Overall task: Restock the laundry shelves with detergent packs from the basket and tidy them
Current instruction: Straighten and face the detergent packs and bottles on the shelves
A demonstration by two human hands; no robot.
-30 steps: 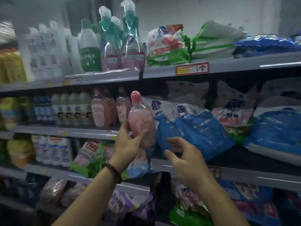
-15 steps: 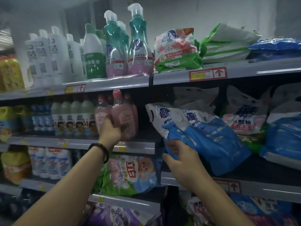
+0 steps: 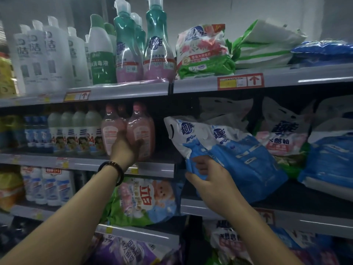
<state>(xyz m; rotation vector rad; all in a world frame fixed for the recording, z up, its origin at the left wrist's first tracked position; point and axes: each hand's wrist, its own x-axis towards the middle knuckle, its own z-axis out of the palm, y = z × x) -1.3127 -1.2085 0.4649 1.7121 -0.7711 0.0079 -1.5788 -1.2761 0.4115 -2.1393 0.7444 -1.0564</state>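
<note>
Left hand [image 3: 125, 150], dark bracelet [image 3: 111, 172] on wrist, grasps lower body of pink bottle [image 3: 142, 131] on middle shelf [image 3: 86, 162]. Thumb lies across bottle front, fingers tucked between it and second pink bottle [image 3: 112, 131] at left. Held bottle upright, cap up, long axis vertical.

Blue-and-white detergent pack [image 3: 235, 152] lies on right-hand shelf [image 3: 315, 224]. Long axis slants upper left to lower right, handle-cut end pointing left.

Right hand [image 3: 214, 180] grips pack's near lower-left corner, thumb on front, fingers curled beneath. Pink-and-white pack [image 3: 284, 138] leans behind, farther right.
</note>
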